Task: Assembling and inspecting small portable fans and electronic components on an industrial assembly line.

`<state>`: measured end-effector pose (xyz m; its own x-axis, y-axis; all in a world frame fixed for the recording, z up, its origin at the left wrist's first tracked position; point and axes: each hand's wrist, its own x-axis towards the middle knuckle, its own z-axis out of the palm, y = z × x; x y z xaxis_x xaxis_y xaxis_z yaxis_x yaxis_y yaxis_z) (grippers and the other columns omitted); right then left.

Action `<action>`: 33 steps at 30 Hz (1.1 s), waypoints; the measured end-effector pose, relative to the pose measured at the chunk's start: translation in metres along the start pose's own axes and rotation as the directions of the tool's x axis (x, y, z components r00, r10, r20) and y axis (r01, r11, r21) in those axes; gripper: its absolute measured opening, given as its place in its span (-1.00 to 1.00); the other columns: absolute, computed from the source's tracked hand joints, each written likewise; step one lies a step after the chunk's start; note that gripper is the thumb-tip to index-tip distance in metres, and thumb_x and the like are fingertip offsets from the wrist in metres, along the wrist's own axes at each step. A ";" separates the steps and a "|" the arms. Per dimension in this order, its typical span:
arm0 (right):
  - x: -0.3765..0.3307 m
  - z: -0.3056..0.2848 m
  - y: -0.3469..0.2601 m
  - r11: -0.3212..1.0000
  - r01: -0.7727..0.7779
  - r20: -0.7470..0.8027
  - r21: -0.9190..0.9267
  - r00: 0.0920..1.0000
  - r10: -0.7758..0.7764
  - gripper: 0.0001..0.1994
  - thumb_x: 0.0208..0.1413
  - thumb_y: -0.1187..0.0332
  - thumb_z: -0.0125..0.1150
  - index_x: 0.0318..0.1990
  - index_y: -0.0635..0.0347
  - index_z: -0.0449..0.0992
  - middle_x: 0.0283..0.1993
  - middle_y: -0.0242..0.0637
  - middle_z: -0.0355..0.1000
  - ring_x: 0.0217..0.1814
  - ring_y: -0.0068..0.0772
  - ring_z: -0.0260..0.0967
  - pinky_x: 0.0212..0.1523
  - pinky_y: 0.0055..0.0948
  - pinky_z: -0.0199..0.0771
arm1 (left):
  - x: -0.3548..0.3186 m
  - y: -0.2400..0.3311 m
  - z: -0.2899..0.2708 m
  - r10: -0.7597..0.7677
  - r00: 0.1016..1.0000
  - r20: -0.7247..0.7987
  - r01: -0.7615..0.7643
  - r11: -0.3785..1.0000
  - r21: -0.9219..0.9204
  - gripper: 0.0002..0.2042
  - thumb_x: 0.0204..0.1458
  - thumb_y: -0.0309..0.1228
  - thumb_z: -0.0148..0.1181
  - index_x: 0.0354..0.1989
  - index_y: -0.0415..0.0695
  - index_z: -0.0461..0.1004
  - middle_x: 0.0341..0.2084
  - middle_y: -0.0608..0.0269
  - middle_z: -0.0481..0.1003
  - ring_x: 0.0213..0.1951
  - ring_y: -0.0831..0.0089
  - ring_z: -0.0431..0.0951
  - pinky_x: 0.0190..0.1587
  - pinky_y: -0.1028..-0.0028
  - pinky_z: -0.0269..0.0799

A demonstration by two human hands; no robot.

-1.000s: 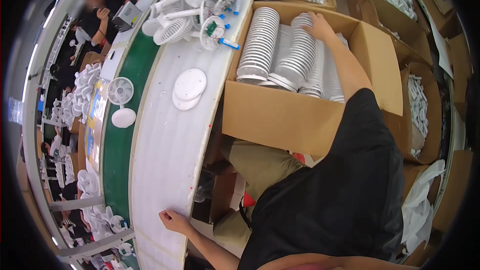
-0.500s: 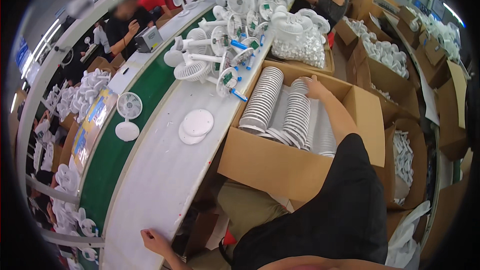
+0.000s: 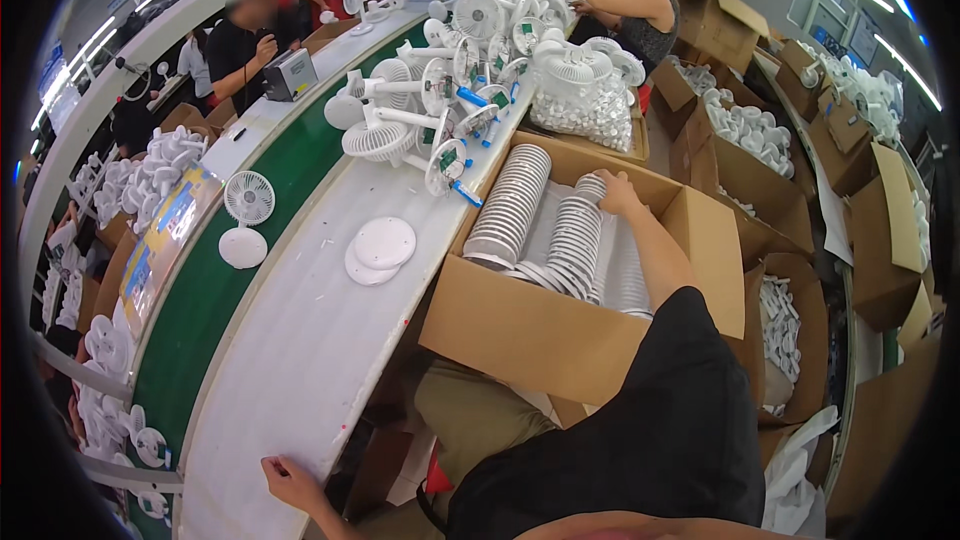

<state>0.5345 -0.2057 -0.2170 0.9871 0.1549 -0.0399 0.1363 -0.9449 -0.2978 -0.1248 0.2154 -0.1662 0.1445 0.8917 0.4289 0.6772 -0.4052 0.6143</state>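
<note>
Right hand (image 3: 618, 192): fingers curled on stacked white discs (image 3: 575, 240) in cardboard box (image 3: 540, 330). Left hand (image 3: 292, 483): spread on table (image 3: 300, 340) edge. Risk: tilted stack likely topples if jostled.

From here the right hand (image 3: 618, 192) hides its fingertips among the stacked white discs (image 3: 575, 240), the carton (image 3: 520, 325) wall covers those stacks' lower ends, and the far workers' faces stay blurred.

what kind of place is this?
Likely a small-fan assembly line: a green conveyor belt carrying a white desk fan, piled fan parts, and a cardboard box of round white discs.
</note>
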 end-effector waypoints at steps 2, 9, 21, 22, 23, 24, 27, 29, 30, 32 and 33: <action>-0.006 -0.003 0.010 0.988 -0.122 -0.060 0.090 0.990 0.128 -0.27 -0.16 0.40 0.25 0.28 -0.27 0.25 0.15 0.06 0.19 0.09 0.17 0.31 0.09 0.01 0.42 | 0.000 0.002 -0.002 -0.002 1.000 0.004 0.002 1.000 0.011 -0.87 0.04 -0.44 -0.07 -0.48 -0.24 0.25 -0.64 0.16 0.28 -0.55 0.30 0.18 -0.40 0.33 0.23; -0.048 -0.010 0.006 0.821 -0.555 -0.117 0.138 0.814 0.569 -0.27 -0.16 0.41 0.20 0.31 -0.17 0.23 0.19 0.08 0.18 0.08 0.18 0.31 0.11 -0.02 0.42 | 0.005 -0.001 -0.005 -0.018 1.000 0.006 0.018 1.000 0.016 -0.86 0.04 -0.43 -0.06 -0.47 -0.24 0.27 -0.64 0.15 0.31 -0.55 0.28 0.20 -0.41 0.31 0.23; 0.058 -0.056 0.205 0.971 -0.229 -0.150 0.063 0.960 0.236 -0.31 -0.21 0.36 0.21 0.25 -0.04 0.34 0.01 0.12 0.36 -0.01 0.10 0.38 0.03 -0.21 0.48 | -0.034 0.103 0.010 -0.060 0.996 0.070 0.066 0.994 -0.087 -0.88 0.04 -0.44 0.02 -0.44 -0.24 0.32 -0.63 0.18 0.36 -0.55 0.34 0.24 -0.41 0.38 0.27; 0.046 -0.077 0.176 0.989 -0.143 -0.286 0.045 0.947 0.150 -0.31 -0.21 0.36 0.20 0.25 -0.04 0.35 0.01 0.11 0.35 -0.01 0.10 0.38 0.04 -0.20 0.47 | -0.038 0.111 0.009 -0.078 0.996 0.053 0.082 0.993 -0.086 -0.88 0.05 -0.44 0.03 -0.44 -0.24 0.33 -0.63 0.19 0.37 -0.55 0.35 0.26 -0.41 0.39 0.27; 0.023 -0.108 0.138 0.998 -0.067 -0.422 0.017 0.904 0.068 -0.30 -0.22 0.37 0.20 0.26 -0.04 0.35 0.01 0.11 0.35 0.00 0.10 0.37 0.04 -0.18 0.45 | -0.041 0.117 0.009 -0.090 0.995 0.043 0.094 0.991 -0.094 -0.88 0.05 -0.44 0.04 -0.44 -0.24 0.34 -0.63 0.20 0.38 -0.55 0.36 0.27 -0.41 0.40 0.28; 0.007 -0.132 0.107 1.000 0.004 -0.490 0.019 0.872 0.006 -0.30 -0.20 0.39 0.20 0.26 -0.05 0.35 0.00 0.10 0.35 0.01 0.09 0.36 0.07 -0.17 0.43 | -0.043 0.124 0.012 -0.101 0.994 0.041 0.104 0.991 -0.089 -0.88 0.05 -0.44 0.04 -0.44 -0.24 0.34 -0.63 0.20 0.38 -0.55 0.36 0.27 -0.41 0.40 0.28; -0.013 -0.177 0.002 0.943 0.329 -0.629 -0.044 0.724 -0.282 -0.30 -0.19 0.45 0.22 0.26 -0.06 0.34 0.01 0.08 0.35 0.07 0.09 0.32 0.13 -0.15 0.37 | -0.049 0.144 0.031 -0.087 0.996 0.036 0.090 0.991 -0.097 -0.88 0.05 -0.44 0.05 -0.44 -0.23 0.37 -0.64 0.20 0.38 -0.56 0.37 0.29 -0.41 0.41 0.28; -0.033 -0.188 -0.072 0.738 0.658 -0.688 -0.149 0.467 -0.556 -0.29 -0.21 0.54 0.24 0.26 -0.02 0.36 0.08 0.07 0.36 0.15 0.14 0.26 0.20 -0.11 0.28 | -0.055 0.157 0.035 -0.054 0.998 0.028 0.056 0.995 -0.079 -0.89 0.04 -0.44 0.05 -0.44 -0.23 0.37 -0.64 0.21 0.39 -0.57 0.37 0.30 -0.41 0.41 0.29; -0.031 -0.181 -0.106 0.697 0.709 -0.663 -0.107 0.471 -0.582 -0.29 -0.23 0.55 0.23 0.24 0.01 0.37 0.10 0.04 0.37 0.20 0.17 0.22 0.23 -0.08 0.24 | -0.057 0.164 0.039 -0.050 0.998 0.032 0.053 0.994 -0.096 -0.89 0.04 -0.44 0.05 -0.44 -0.22 0.38 -0.64 0.21 0.39 -0.57 0.37 0.30 -0.42 0.41 0.29; -0.037 -0.165 -0.170 0.560 0.794 -0.599 -0.237 0.334 -0.728 -0.30 -0.24 0.55 0.21 0.23 -0.04 0.39 0.14 0.00 0.34 0.23 0.11 0.20 0.21 -0.08 0.24 | -0.059 0.179 0.050 -0.044 0.998 0.044 0.050 0.988 -0.145 -0.88 0.05 -0.44 0.05 -0.45 -0.22 0.39 -0.65 0.20 0.39 -0.58 0.36 0.31 -0.42 0.40 0.29; -0.031 -0.150 -0.197 0.490 0.836 -0.588 -0.249 0.271 -0.762 -0.31 -0.23 0.54 0.20 0.22 -0.09 0.40 0.21 -0.04 0.27 0.25 0.04 0.19 0.22 -0.11 0.22 | -0.060 0.185 0.058 -0.041 0.998 0.047 0.049 0.984 -0.171 -0.88 0.05 -0.44 0.05 -0.45 -0.22 0.39 -0.65 0.20 0.39 -0.58 0.36 0.31 -0.43 0.40 0.29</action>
<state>0.4893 -0.0680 -0.0141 0.2133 0.5925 0.7768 0.9124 -0.4051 0.0584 0.0336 0.0984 -0.1172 0.1503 0.9162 0.3715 0.5504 -0.3897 0.7384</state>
